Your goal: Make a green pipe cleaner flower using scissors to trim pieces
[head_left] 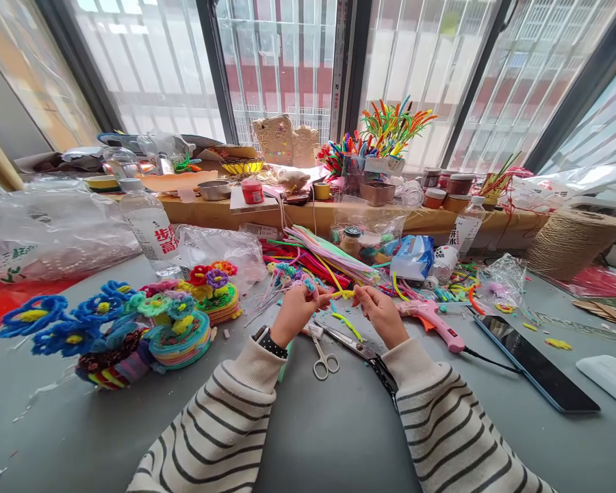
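Between my hands runs a short yellow pipe cleaner [343, 294]. My left hand [296, 311] is closed, pinching its left end, and a bit of blue fuzzy stem shows at those fingertips. The other end sits pinched in the fingers of my right hand [378, 311]. Under and between my wrists lie small metal scissors [324, 359] and larger black-handled scissors [362, 348]. A loose yellow-green pipe cleaner piece [348, 326] rests beside them. Just right of my right hand lies a pink glue gun [439, 325] with its cord.
Pipe-cleaner flower pots [116, 352] stand at left near a water bottle [151, 229]. A bundle of pipe cleaners [333, 253] lies ahead. At right are a phone [536, 359], a white object [610, 376] and a twine spool [569, 239]. A cluttered ledge [210, 212] runs along the windows.
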A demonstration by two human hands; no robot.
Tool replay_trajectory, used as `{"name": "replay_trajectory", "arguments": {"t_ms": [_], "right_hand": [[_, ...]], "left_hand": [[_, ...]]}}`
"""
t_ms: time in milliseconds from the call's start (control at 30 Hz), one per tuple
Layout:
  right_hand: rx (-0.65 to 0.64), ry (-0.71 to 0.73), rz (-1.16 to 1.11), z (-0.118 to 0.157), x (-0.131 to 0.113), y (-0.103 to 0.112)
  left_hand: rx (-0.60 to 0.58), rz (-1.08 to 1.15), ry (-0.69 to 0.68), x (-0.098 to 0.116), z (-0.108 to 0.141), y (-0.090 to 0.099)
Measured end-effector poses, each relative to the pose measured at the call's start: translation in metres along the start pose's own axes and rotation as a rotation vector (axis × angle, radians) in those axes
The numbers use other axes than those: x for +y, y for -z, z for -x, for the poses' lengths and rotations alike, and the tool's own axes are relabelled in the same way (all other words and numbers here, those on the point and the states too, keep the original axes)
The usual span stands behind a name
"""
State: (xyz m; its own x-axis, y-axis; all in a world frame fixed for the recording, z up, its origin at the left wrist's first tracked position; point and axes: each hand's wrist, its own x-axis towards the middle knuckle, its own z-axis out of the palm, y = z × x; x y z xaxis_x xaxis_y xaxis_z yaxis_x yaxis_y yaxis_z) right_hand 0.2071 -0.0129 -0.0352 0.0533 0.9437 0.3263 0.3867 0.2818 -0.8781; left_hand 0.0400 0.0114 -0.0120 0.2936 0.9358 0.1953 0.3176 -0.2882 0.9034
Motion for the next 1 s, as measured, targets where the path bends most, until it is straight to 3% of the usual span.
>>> {"name": "replay_trajectory", "arguments": {"t_ms": [100, 200, 300, 433, 600, 767, 900, 967, 1000], "right_hand": [[-0.036, 0.004, -0.042, 0.000, -0.001, -0.002], [-0.039, 0.032, -0.018, 0.002, -0.005, -0.002], [-0.062, 0.079, 0.046, 0.004, -0.009, -0.002], [-0.051, 0.139, 0.100, 0.006, -0.012, -0.005], [0.004, 0.182, 0.150, 0.008, -0.014, -0.010], [0.039, 0.167, 0.157, 0.005, -0.016, -0.009], [0.141, 0.073, 0.250, 0.009, -0.020, 0.012], [0.068, 0.008, 0.384, 0.022, -0.022, 0.030], [-0.037, -0.035, 0.467, 0.032, -0.022, 0.039]], "left_hand": [[-0.014, 0.010, -0.028, -0.001, 0.000, -0.002], [-0.015, -0.081, -0.199, 0.001, 0.002, -0.003], [-0.004, -0.262, -0.389, 0.005, 0.006, -0.005], [0.059, -0.517, -0.483, 0.004, 0.007, -0.009], [0.073, -0.581, -0.486, -0.002, 0.006, -0.011], [0.020, -0.510, -0.440, -0.001, 0.008, -0.009], [0.130, -0.502, -0.314, -0.004, 0.009, -0.006], [0.212, -0.468, -0.274, -0.006, 0.008, -0.004], [0.243, -0.443, -0.260, -0.007, 0.007, -0.003]]}}
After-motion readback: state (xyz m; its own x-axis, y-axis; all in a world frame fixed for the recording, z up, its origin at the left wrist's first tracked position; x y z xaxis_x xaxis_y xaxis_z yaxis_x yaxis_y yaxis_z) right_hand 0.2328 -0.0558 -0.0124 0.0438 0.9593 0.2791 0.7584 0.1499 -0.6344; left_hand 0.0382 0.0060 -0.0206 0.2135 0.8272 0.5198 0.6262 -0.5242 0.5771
